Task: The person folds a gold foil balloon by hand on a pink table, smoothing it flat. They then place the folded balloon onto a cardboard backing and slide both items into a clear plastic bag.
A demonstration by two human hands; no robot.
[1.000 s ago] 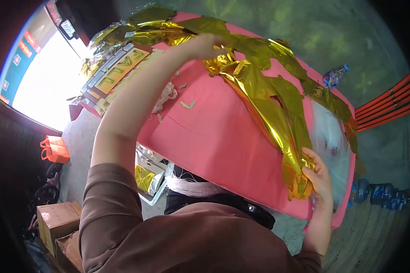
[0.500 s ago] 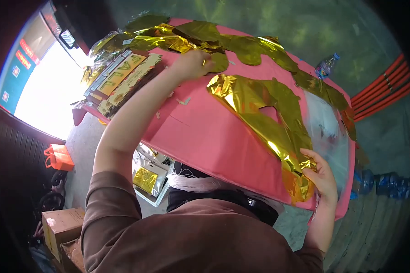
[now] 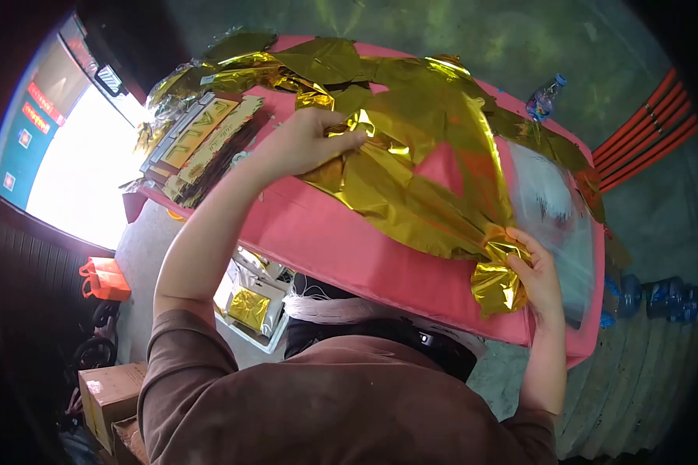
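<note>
A large gold foil sheet [image 3: 411, 201] stretches between my hands over the pink table [image 3: 318, 232]. My left hand [image 3: 314, 139] pinches its left end, near the middle of the table. At the lower right end, my right hand [image 3: 533, 267] grips the bunched foil between thumb and fingers. More gold foil pieces [image 3: 326, 62] lie along the far edge of the table, partly under the held sheet. To the left of my left hand is a stack of printed cards [image 3: 202, 143].
A clear plastic bag [image 3: 551, 194] lies at the table's right, with a small bottle [image 3: 547, 98] at the far edge. Below the near edge sits a bin of packets [image 3: 252, 310]. Cardboard boxes [image 3: 112, 391], an orange bag [image 3: 105, 279] and large blue bottles [image 3: 667, 298] stand on the floor.
My left hand has moved from the far foil pieces toward me and now holds the sheet. The sheet has spread wider to the left. My right hand has risen slightly with its end.
</note>
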